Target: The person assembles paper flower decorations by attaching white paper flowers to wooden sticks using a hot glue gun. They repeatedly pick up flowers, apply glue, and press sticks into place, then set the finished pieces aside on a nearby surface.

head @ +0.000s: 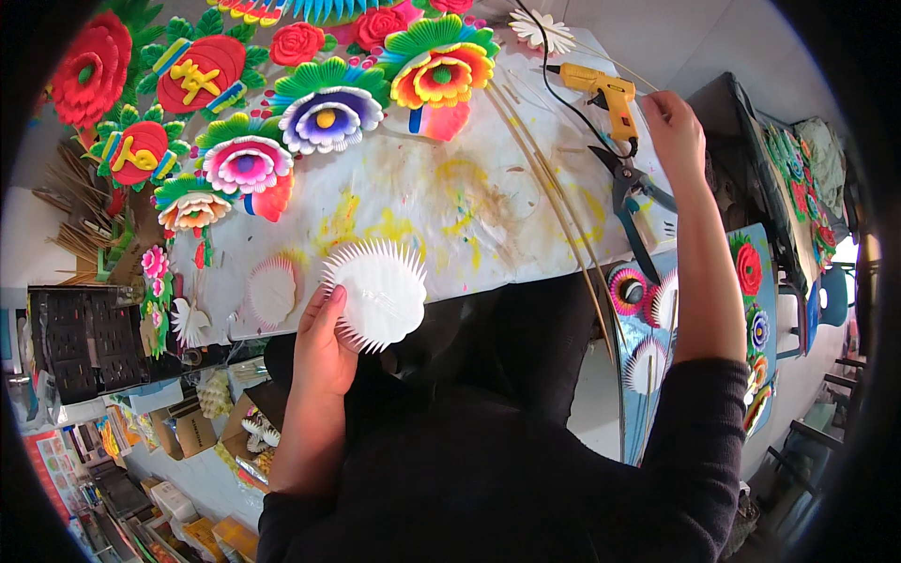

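Note:
My left hand [328, 338] holds a white, scalloped disc with a spiky fringe [376, 295] by its left edge, in front of the table's near edge. At the table's right side, my right hand [674, 127] has its fingers closed on the end of a thin stick [612, 58], which runs up left to a white petalled flower [540, 32]. Just left of that hand lies a yellow hot glue gun [598, 88] with a black cord. Below the gun are dark-handled pruning shears [630, 197]. Long thin sticks [545, 172] lie across the table and past its near edge.
Painted flower ornaments [331, 105] cover the back left of the paint-stained table [422, 183]. Another fringed disc [272, 291] lies near its front left edge. A blue board [637, 331] with fringed pieces is at the lower right. Cardboard boxes [186, 429] stand lower left.

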Available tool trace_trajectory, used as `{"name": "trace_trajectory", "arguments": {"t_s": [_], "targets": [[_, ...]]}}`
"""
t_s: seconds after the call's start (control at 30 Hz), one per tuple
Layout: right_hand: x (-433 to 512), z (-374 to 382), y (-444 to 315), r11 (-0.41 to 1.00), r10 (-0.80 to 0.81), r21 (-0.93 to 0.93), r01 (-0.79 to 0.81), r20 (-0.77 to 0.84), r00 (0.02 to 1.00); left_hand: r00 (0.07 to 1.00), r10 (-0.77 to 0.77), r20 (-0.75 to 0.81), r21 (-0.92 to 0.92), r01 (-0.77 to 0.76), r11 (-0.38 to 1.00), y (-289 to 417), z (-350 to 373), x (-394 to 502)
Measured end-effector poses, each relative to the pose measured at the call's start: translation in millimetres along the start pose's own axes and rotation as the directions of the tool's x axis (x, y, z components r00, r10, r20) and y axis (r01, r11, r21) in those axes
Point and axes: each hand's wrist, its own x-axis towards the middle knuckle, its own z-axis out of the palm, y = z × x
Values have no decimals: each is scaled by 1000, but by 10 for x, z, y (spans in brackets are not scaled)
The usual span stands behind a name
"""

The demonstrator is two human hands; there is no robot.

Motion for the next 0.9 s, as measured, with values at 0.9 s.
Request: {"name": "trace_trajectory", "arguments": {"t_s": [0.9], "targets": [[-2461,-815,-931,604,89,581,-545,631,771,970,50,240,-248,11,969,-7,-784,-634]]}}
